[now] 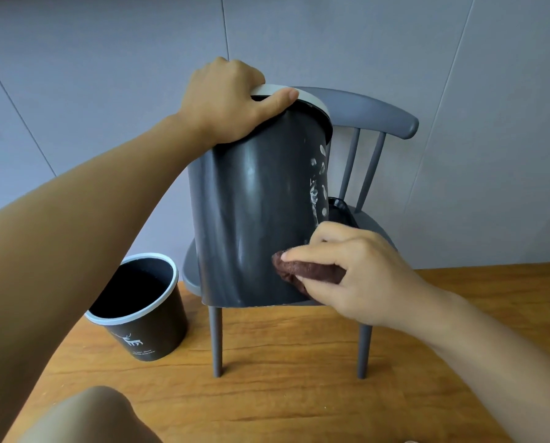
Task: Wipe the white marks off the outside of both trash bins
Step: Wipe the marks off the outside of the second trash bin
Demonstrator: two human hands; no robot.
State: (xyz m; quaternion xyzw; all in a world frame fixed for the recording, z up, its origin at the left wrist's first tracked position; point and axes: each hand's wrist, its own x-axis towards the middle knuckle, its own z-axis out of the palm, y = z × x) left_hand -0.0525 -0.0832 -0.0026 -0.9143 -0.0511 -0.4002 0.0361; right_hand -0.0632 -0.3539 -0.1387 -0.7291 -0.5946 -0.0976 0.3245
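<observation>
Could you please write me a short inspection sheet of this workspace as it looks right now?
Surface: wooden floor, bare where visible.
Job's things: tall dark-grey plastic trash bin with white rim, on the grey spindle-back chair, white marks on its right side; smaller black trash bin with white rim upright on the floor, with a white deer print; brown wiping cloth pressed against the tall bin.
Clutter: black object on the chair seat, unidentifiable.
Hands: left hand grips the tall bin's rim; right hand holds the cloth.
Cables: nothing seen.
Surroundings: grey panelled wall.
</observation>
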